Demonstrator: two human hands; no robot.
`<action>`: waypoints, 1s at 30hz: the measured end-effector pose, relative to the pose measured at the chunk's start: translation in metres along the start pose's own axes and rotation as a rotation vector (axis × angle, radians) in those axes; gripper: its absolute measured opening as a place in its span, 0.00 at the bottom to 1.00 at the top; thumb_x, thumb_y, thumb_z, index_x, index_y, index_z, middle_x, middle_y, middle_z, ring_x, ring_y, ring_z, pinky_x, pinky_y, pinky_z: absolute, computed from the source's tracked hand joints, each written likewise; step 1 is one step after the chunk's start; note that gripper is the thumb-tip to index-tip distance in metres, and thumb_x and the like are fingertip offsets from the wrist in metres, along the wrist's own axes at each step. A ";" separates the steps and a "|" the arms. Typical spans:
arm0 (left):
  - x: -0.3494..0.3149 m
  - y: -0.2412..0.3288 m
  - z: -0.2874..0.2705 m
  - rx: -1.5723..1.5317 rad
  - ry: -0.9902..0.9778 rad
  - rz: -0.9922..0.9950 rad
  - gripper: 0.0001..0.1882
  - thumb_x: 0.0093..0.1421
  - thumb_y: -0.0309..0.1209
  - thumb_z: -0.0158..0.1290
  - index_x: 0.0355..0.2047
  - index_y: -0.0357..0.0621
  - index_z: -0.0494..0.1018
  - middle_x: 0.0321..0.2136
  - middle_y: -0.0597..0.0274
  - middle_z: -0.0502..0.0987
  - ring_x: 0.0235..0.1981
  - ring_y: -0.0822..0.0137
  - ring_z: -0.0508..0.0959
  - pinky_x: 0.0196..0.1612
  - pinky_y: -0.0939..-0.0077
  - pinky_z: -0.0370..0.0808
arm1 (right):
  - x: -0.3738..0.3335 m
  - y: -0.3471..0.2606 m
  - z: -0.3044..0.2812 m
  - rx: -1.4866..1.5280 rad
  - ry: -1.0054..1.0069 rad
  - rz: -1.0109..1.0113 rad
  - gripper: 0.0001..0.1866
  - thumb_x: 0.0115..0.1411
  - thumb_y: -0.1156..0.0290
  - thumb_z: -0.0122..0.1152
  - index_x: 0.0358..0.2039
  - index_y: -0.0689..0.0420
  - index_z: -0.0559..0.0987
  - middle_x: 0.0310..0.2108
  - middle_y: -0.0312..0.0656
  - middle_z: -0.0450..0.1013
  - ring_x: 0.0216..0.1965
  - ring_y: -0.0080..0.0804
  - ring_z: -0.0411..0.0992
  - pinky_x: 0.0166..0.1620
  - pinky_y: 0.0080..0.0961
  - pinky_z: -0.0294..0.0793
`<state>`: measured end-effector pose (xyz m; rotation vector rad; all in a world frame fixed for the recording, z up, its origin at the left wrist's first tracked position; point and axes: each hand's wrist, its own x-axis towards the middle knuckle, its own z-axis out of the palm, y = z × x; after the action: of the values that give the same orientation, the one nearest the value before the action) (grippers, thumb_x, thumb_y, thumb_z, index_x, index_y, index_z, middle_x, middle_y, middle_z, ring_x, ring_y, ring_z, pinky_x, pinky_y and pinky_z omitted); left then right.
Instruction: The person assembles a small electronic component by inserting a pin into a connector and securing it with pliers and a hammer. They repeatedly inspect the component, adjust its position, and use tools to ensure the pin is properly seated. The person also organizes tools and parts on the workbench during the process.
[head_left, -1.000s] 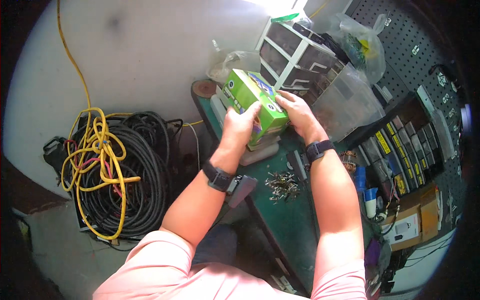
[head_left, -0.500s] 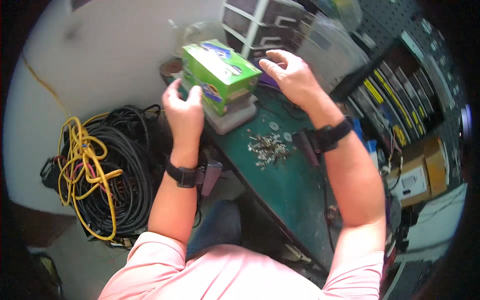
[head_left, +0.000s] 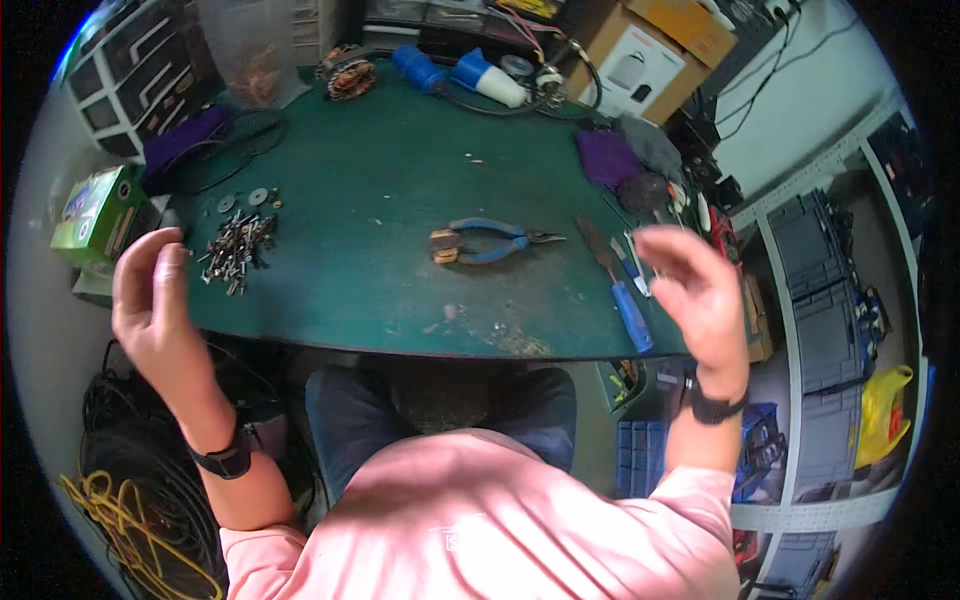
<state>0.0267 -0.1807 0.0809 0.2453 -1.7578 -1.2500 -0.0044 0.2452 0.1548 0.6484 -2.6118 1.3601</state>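
Observation:
My left hand (head_left: 160, 300) is raised near the bench's left front edge, empty, its fingers slightly curled and apart. Close by are a green box (head_left: 103, 218) and a pile of small metal screws (head_left: 238, 250), with two round washers (head_left: 259, 196) just behind the pile. Above the right end of the bench, my right hand (head_left: 705, 300) is also empty with thumb and fingers spread. Nearest to it lie a blue-handled file (head_left: 630, 316) and slim blue-and-silver tools (head_left: 630, 264). Pliers with blue handles (head_left: 495, 243) rest mid-bench, their handle ends touching a small brown block (head_left: 445, 246).
The green bench top (head_left: 350, 300) spans the middle. Along its back are a copper-wound motor part (head_left: 346, 75), blue plugs (head_left: 417, 68) and a cardboard box (head_left: 640, 70). Shelves with grey crates (head_left: 815, 240) stand right; coiled black cables and yellow rope (head_left: 140, 530) lie lower left.
My view has swung right, so the green box now sits at the far left. My hands have moved apart from beside the box, the right one to the bench's right end.

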 end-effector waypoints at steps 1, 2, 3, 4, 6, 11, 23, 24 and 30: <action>-0.008 0.007 0.013 -0.003 -0.133 -0.044 0.07 0.60 0.23 0.55 0.38 0.37 0.77 0.33 0.67 0.77 0.34 0.77 0.73 0.38 0.81 0.69 | -0.027 0.020 -0.009 0.045 0.042 0.066 0.20 0.55 0.78 0.62 0.50 0.64 0.75 0.48 0.43 0.73 0.48 0.30 0.73 0.53 0.27 0.71; -0.016 0.013 0.025 -0.006 -0.268 -0.100 0.07 0.58 0.23 0.56 0.37 0.37 0.77 0.33 0.66 0.77 0.33 0.76 0.73 0.38 0.80 0.70 | -0.053 0.032 -0.017 0.085 0.078 0.140 0.20 0.56 0.79 0.62 0.50 0.65 0.74 0.48 0.44 0.73 0.47 0.30 0.73 0.53 0.27 0.71; -0.024 0.018 0.038 0.084 -0.404 -0.048 0.08 0.57 0.23 0.56 0.38 0.38 0.77 0.32 0.66 0.77 0.33 0.75 0.73 0.37 0.80 0.70 | -0.077 0.045 -0.020 0.144 0.129 0.212 0.20 0.56 0.79 0.62 0.50 0.66 0.74 0.47 0.45 0.74 0.46 0.30 0.74 0.52 0.27 0.72; -0.032 0.021 0.051 0.177 -0.538 0.000 0.09 0.56 0.24 0.57 0.39 0.39 0.77 0.31 0.65 0.76 0.33 0.75 0.73 0.37 0.79 0.70 | -0.098 0.056 -0.022 0.203 0.174 0.286 0.20 0.56 0.79 0.61 0.50 0.66 0.74 0.46 0.45 0.74 0.45 0.30 0.74 0.52 0.26 0.72; -0.048 0.034 0.076 0.262 -0.780 0.097 0.13 0.51 0.24 0.60 0.39 0.38 0.77 0.32 0.61 0.77 0.32 0.70 0.75 0.37 0.78 0.71 | -0.129 0.074 -0.027 0.222 0.232 0.328 0.19 0.57 0.79 0.61 0.50 0.65 0.75 0.45 0.45 0.75 0.44 0.29 0.74 0.50 0.25 0.73; -0.060 0.021 0.131 0.406 -0.984 0.212 0.23 0.46 0.26 0.63 0.44 0.38 0.75 0.39 0.52 0.76 0.39 0.58 0.76 0.43 0.69 0.73 | -0.157 0.104 -0.033 0.213 0.259 0.318 0.18 0.57 0.76 0.63 0.49 0.64 0.75 0.44 0.43 0.75 0.43 0.29 0.74 0.47 0.24 0.73; -0.070 -0.006 0.174 0.561 -1.050 0.306 0.20 0.45 0.27 0.61 0.41 0.38 0.76 0.36 0.49 0.77 0.43 0.47 0.75 0.48 0.62 0.72 | -0.163 0.118 -0.021 0.262 0.159 0.221 0.19 0.56 0.73 0.65 0.48 0.63 0.77 0.43 0.43 0.75 0.42 0.30 0.75 0.47 0.26 0.74; -0.070 -0.006 0.175 0.551 -1.045 0.319 0.19 0.45 0.27 0.61 0.40 0.38 0.77 0.35 0.49 0.77 0.42 0.48 0.76 0.48 0.62 0.72 | -0.162 0.117 -0.019 0.258 0.147 0.214 0.19 0.56 0.73 0.66 0.47 0.63 0.77 0.43 0.43 0.75 0.42 0.30 0.75 0.47 0.26 0.74; -0.065 0.009 0.157 0.502 -0.946 0.469 0.20 0.45 0.25 0.62 0.42 0.38 0.76 0.36 0.51 0.78 0.40 0.52 0.77 0.45 0.65 0.73 | -0.150 0.103 -0.010 0.290 0.035 0.161 0.21 0.55 0.68 0.68 0.47 0.64 0.77 0.44 0.44 0.75 0.42 0.31 0.75 0.47 0.26 0.74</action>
<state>-0.0560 -0.0361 0.0443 -0.5487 -2.7120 -0.5615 0.0860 0.3526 0.0380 0.4483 -2.5078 1.8027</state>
